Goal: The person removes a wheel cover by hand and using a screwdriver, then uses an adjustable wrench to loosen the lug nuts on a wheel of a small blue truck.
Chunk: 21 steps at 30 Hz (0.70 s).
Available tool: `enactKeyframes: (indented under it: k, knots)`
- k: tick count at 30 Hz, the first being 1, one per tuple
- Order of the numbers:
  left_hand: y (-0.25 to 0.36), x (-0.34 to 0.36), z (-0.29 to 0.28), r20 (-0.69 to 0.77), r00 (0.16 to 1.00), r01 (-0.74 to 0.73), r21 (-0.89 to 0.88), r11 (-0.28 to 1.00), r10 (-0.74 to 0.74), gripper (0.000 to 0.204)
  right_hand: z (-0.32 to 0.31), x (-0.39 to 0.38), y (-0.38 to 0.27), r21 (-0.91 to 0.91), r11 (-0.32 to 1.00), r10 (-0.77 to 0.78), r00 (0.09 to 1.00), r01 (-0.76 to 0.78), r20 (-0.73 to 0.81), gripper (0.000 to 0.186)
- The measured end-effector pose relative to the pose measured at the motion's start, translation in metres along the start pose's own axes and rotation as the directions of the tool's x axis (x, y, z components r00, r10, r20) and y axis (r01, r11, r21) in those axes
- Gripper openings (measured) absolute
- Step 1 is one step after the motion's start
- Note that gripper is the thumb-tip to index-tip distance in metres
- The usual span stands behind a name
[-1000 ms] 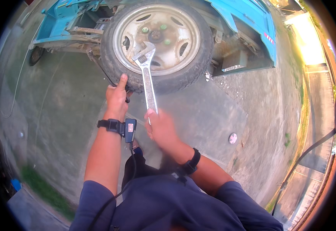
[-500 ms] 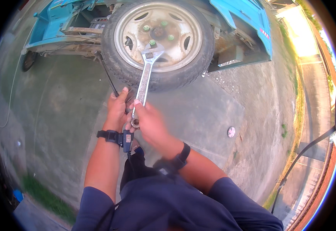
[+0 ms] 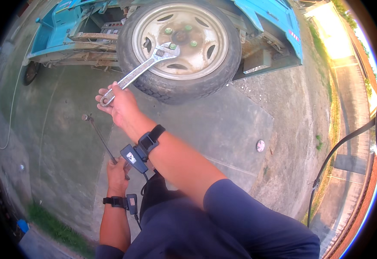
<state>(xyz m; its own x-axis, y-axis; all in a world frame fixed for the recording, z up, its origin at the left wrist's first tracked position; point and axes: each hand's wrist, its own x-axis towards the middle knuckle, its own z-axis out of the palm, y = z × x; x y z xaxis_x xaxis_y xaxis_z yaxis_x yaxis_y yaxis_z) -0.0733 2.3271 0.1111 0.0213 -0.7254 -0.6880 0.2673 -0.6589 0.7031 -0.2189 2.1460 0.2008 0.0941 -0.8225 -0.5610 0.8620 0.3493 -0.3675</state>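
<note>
My right hand (image 3: 124, 103) is closed around the handle end of a large silver adjustable wrench (image 3: 137, 73). The wrench slants up to the right, and its jaws are at a green lug nut (image 3: 172, 46) on the wheel's lower left. Several such nuts ring the hub of the off-white wheel rim (image 3: 197, 71), inside a black tyre (image 3: 184, 91). Lower down, my left hand (image 3: 117, 176) grips one end of a thin dark lug wrench (image 3: 99, 134) with a socket-like head, pointing up and left over the concrete. My left fingers are partly hidden.
Behind the wheel stands a light-blue vehicle (image 3: 268, 15) with exposed frame parts; a small wheel (image 3: 32, 71) shows at its left. A round pinkish disc (image 3: 260, 146) lies on the ground at right. A dark cable (image 3: 339, 151) curves along the right side.
My right hand has swung the adjustable wrench's handle up and left, its jaws staying at the nut. My left hand has drawn back toward me with the lug wrench, away from the tyre.
</note>
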Motion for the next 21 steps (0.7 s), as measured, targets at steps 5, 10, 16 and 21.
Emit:
enactKeyframes:
  k: [5, 10, 16, 21]
  knots:
    - [-0.006, -0.029, -0.014, -0.110, 0.993, 0.047, -0.064, 0.997, -0.054, 0.018, -0.007, 0.005, 0.002, -0.049, 0.999, -0.015, 0.999, 0.014, -0.028, 0.023]
    - [0.000, -0.033, -0.017, -0.109, 0.994, 0.023, -0.078, 0.997, -0.032, 0.018, -0.055, -0.036, -0.012, -0.160, 0.987, 0.004, 0.999, -0.011, -0.048, 0.023]
    - [0.015, -0.034, 0.000, -0.085, 0.994, -0.069, -0.059, 0.996, 0.064, 0.019, -0.168, -0.128, -0.142, -0.592, 0.806, -0.118, 0.977, -0.011, -0.178, 0.025]
    - [0.044, -0.040, 0.032, -0.071, 0.990, -0.123, 0.001, 0.992, 0.123, 0.019, -0.183, -0.149, -0.186, -0.819, 0.570, -0.191, 0.959, -0.065, -0.209, 0.031]
